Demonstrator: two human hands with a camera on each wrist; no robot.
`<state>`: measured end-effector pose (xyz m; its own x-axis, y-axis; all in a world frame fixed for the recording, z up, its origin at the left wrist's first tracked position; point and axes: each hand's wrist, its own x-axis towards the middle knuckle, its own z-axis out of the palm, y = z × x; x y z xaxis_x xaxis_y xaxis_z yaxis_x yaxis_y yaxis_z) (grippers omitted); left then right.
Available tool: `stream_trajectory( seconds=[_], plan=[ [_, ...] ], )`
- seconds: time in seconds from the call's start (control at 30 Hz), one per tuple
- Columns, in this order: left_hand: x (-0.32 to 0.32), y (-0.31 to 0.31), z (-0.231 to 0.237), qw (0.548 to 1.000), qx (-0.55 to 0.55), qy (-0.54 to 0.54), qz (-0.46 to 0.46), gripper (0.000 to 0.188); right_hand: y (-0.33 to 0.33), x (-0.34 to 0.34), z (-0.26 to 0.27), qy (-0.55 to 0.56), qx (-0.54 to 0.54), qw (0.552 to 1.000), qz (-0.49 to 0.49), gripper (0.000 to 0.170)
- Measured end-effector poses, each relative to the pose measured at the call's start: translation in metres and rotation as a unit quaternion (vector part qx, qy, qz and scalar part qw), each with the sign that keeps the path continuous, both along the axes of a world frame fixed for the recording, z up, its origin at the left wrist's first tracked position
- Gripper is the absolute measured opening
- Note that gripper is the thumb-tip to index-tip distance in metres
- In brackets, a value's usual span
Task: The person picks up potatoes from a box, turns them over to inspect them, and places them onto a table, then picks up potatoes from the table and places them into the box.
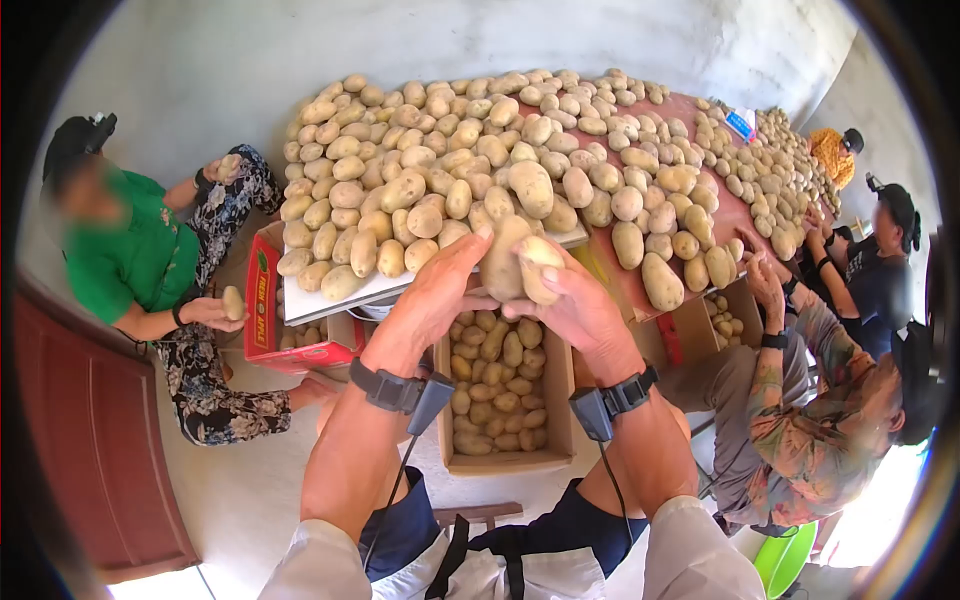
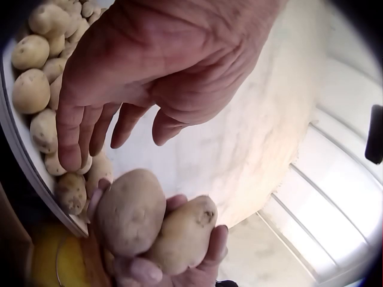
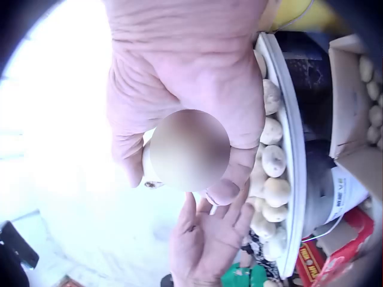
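Observation:
Two potatoes are in my right hand: a rounder, larger potato and a paler potato beside it, its dark end mark showing in the left wrist view. Fingers and thumb of that hand curl round both. My left hand is just left of them, palm facing in. In the left wrist view its fingers hang loosely with nothing between them, and the right wrist view shows the same bare palm. Directly ahead, many potatoes cover a white-edged board.
Below my hands stands a cardboard box of potatoes, with a red apple box to its left. More potatoes lie on a reddish tabletop. A person in green sits at left; others sit at right.

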<state>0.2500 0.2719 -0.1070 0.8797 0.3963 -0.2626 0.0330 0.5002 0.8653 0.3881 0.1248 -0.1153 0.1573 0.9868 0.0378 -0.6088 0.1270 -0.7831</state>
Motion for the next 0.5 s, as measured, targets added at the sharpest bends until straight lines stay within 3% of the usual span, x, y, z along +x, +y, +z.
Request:
stream_trajectory(
  seconds=[0.23,0.37,0.43,0.5],
  plan=[
    [0.005,-0.003,0.001,0.988,-0.085,-0.128,0.022,0.050,0.005,-0.008,0.001,0.045,0.004,0.998,-0.045,0.046],
    [0.004,-0.009,0.005,0.993,-0.071,-0.087,0.036,0.050,-0.002,-0.006,0.002,0.068,0.012,0.993,-0.094,0.047],
    [0.007,-0.008,-0.005,0.995,-0.034,-0.036,0.086,0.051,-0.005,-0.009,0.002,0.076,0.010,0.992,-0.099,0.050],
    [0.007,-0.011,-0.005,0.998,-0.016,-0.032,0.060,0.051,-0.007,-0.012,0.001,0.067,-0.003,0.990,-0.122,0.050]
  ],
)
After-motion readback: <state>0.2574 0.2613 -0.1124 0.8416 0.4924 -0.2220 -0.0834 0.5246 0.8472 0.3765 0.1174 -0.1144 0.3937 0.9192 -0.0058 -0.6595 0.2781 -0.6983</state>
